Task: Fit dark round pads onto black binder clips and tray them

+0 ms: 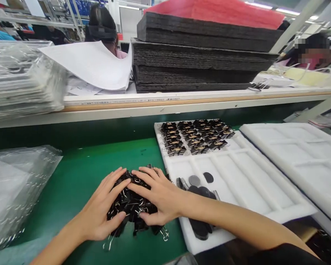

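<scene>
A heap of black binder clips (131, 206) with silver wire handles lies on the green mat. My left hand (103, 206) curves around its left side, fingers over the top and thumb at the front. From the right, my right hand (160, 197) clasps the same heap, its thumb low at the front. The fingertips of both hands nearly meet on top. To the right, a white foam tray (237, 173) bears rows of binder clips (194, 136) in its far left part. Black and grey round discs (200, 195) lie loose on its near left part.
Clear plastic sleeves (16, 187) lie at the left. Another white foam tray (300, 143) is at the right. A shelf (160, 105) runs across the back, carrying black foam sheets (198, 66), a red sheet (215, 13) and white paper (96, 66). Other people sit beyond it.
</scene>
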### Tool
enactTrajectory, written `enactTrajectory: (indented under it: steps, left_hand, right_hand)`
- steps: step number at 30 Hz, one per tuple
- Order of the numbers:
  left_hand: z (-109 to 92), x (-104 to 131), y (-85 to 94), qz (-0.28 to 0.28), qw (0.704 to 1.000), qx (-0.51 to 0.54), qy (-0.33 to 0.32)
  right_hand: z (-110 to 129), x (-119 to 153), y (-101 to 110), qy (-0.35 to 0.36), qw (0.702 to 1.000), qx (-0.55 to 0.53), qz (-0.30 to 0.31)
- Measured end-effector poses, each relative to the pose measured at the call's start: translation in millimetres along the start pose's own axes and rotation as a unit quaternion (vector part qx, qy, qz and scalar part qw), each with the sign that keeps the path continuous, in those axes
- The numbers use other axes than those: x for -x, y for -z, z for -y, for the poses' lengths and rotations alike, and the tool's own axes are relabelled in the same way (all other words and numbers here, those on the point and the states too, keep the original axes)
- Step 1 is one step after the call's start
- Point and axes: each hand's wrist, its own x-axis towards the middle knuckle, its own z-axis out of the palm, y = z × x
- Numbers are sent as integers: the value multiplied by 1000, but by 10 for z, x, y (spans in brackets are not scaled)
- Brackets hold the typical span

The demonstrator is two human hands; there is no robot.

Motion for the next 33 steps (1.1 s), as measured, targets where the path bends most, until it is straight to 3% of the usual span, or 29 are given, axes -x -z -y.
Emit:
enactTrajectory:
  steps: [3, 5, 9, 14, 18, 21, 25, 28, 30, 33]
  left_hand:
    - [25, -81, 31, 12, 999, 35, -5]
    - [34, -138, 35, -22, 998, 66, 2]
    - [24, -236, 21, -93, 995, 22, 13]
    - [-14, -303, 19, -4, 1000, -21, -5]
    - [42, -235, -33, -29, 999, 1, -46]
    - [98, -134, -98, -70, 994, 8, -89]
    - [126, -54, -143, -133, 980, 35, -144]
    - [134, -49, -120, -219, 961, 25, -165]
    - [159, -52, -90, -271, 953, 17, -131]
    - [249, -52, -59, -294, 955, 42, 6]
  right_hand:
    - [-47, 66, -54, 39, 996, -6, -78]
    - [-78, 93, -73, 45, 986, -58, -150]
    - [-135, 108, -111, -78, 930, -247, -262]
    - [-227, 92, -207, -196, 825, -420, -323]
    - [-312, 75, -228, -272, 781, -461, -321]
    - [-332, 73, -232, -302, 778, -454, -311]
    - [-308, 89, -264, -284, 821, -400, -294]
    - [-297, 104, -284, -257, 850, -356, -289]
    - [-296, 112, -286, -250, 855, -348, -292]
    - [-287, 111, -275, -241, 848, -364, -301]
